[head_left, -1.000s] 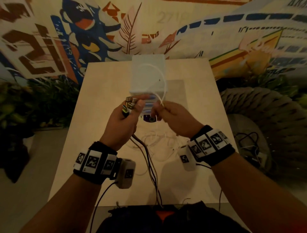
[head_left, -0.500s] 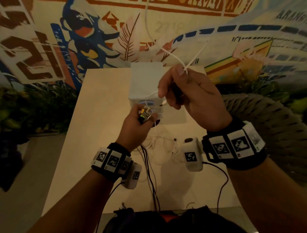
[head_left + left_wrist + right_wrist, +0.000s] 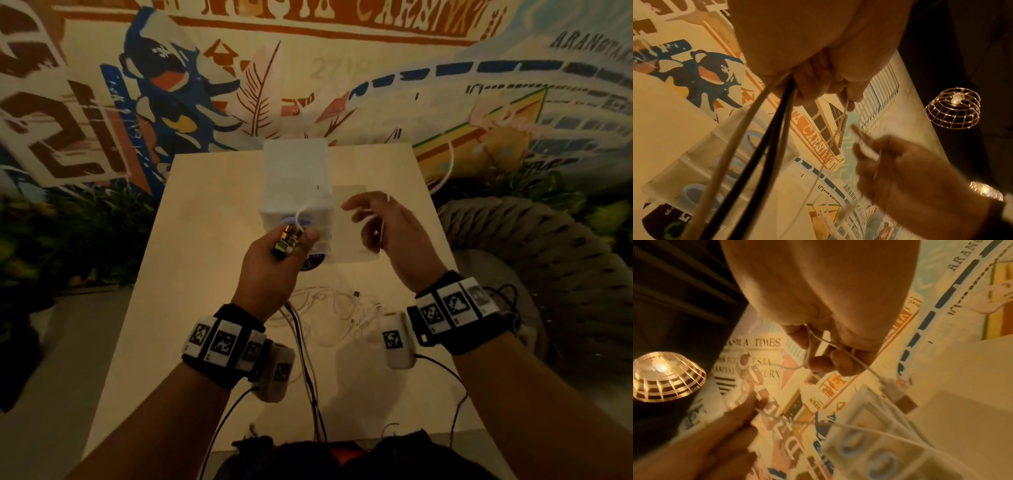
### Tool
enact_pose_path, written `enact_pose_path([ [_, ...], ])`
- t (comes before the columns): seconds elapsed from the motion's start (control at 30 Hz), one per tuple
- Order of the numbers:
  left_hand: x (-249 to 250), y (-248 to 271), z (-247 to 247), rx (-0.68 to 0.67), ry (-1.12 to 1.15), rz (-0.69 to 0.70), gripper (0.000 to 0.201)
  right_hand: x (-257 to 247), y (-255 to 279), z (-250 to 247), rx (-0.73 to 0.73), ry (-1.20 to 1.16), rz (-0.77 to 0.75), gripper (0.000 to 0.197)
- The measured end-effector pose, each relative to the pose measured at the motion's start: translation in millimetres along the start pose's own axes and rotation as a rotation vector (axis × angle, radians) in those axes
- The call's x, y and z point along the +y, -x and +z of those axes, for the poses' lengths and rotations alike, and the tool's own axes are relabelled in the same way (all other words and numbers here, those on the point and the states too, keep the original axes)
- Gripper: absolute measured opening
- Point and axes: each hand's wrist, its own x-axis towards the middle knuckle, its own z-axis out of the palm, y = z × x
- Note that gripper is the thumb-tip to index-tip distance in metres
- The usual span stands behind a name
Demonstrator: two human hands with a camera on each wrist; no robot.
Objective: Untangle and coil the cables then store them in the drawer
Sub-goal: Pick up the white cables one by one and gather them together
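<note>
White cable (image 3: 310,209): thin, arcs from the left hand's (image 3: 270,270) fist across to the right hand (image 3: 394,236), both in front of the drawer unit (image 3: 296,192).
Left fingers: curled round a bunch of plug ends (image 3: 287,240); black and pale leads hang below.
Right fingers: loosely hooked, strand looped over them, its USB plug (image 3: 900,398) dangling.
Rest of tangle (image 3: 335,308): on the table (image 3: 191,240), below both wrists.
Key relation: the strand runs left-right between the hands; likely pulled free rightward.

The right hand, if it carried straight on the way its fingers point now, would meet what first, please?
Probably the white drawer unit: the right hand points left and slightly forward, towards the unit's near right corner. The thin white cable it pinches runs the same way. Depth is unclear, so the hand might pass just in front.
</note>
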Motion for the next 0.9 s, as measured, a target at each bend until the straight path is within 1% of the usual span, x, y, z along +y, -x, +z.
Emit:
enact_pose_path([
  [0.07, 7, 2, -3, 0.008, 0.061, -0.005, 0.024, 28, 1, 0, 0.004, 0.026, 0.115, 0.039],
  [0.2, 15, 7, 0, 0.012, 0.089, 0.021, 0.016, 67, 11, 12, -0.125, 0.167, 0.271, 0.040],
  [0.27, 19, 8, 3, 0.015, 0.099, 0.036, 0.016, 75, 14, 23, -0.199, 0.210, 0.305, 0.035],
  [0.3, 19, 9, 3, 0.017, 0.105, 0.044, 0.017, 77, 16, 28, -0.250, 0.203, 0.288, 0.032],
  [0.37, 22, 10, 3, 0.024, 0.091, 0.066, 0.019, 77, 19, 33, -0.324, 0.150, 0.270, 0.036],
  [0.43, 21, 9, 0, 0.065, 0.089, 0.067, 0.021, 70, 17, 31, -0.291, 0.139, 0.257, 0.040],
  [0.5, 17, 9, -3, 0.091, 0.150, 0.042, 0.025, 53, 12, 30, -0.235, 0.069, 0.227, 0.034],
  [0.53, 14, 10, -5, 0.088, 0.175, 0.040, 0.028, 41, 9, 29, -0.231, 0.003, 0.204, 0.030],
  [0.6, 10, 11, -7, 0.056, 0.161, 0.043, 0.032, 16, 5, 27, -0.222, -0.097, 0.161, 0.031],
  [0.7, 6, 11, -5, -0.017, 0.071, 0.040, 0.030, -16, 2, 24, -0.198, -0.184, 0.053, 0.034],
  [0.8, -6, 10, -3, -0.128, -0.142, 0.060, 0.028, -35, -1, 23, -0.190, -0.231, -0.060, 0.033],
  [0.83, -10, 11, -2, -0.161, -0.209, 0.060, 0.026, -38, -1, 22, -0.200, -0.254, -0.080, 0.032],
  [0.9, -13, 14, 1, -0.169, -0.282, 0.049, 0.019, -42, 0, 21, -0.226, -0.319, -0.100, 0.029],
])
